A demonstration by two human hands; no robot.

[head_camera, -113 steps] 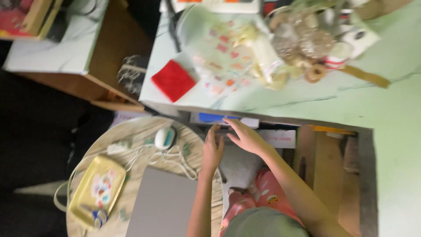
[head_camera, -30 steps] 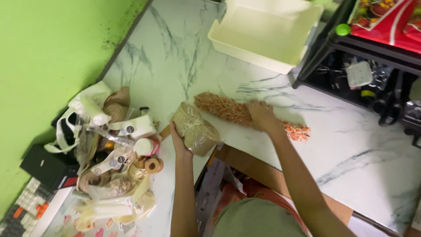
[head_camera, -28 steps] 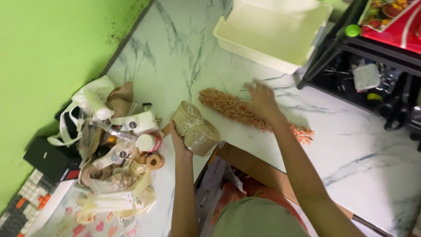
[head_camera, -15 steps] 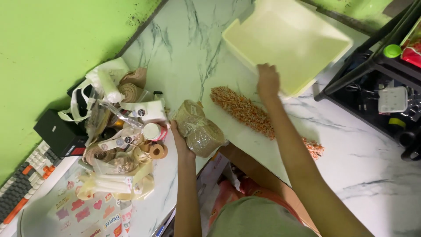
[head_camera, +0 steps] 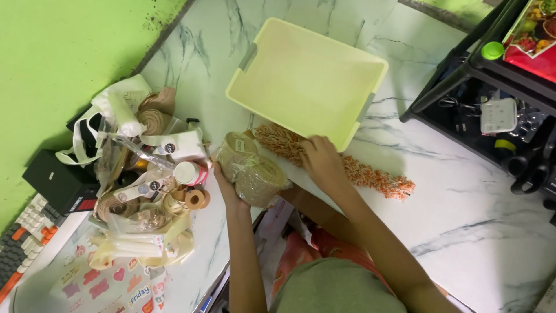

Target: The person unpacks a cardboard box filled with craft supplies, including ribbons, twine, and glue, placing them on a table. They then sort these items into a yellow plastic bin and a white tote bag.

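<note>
Jute twine, bagged in clear plastic (head_camera: 252, 171), sits clasped in my left hand (head_camera: 227, 188) at the near counter edge. My right hand (head_camera: 321, 162) grips the near rim of the pale yellow bin (head_camera: 307, 78), fingers curled over it, and the bin overlaps the orange-and-tan fringe strip (head_camera: 370, 174) lying along the marble counter (head_camera: 463, 203). I judge I'm positioning the bin; next I'd need it flat and steady. The craft pile (head_camera: 139, 168) crowds my left, the black rack (head_camera: 492, 87) hems my right; open marble lies beyond the strip.
</note>
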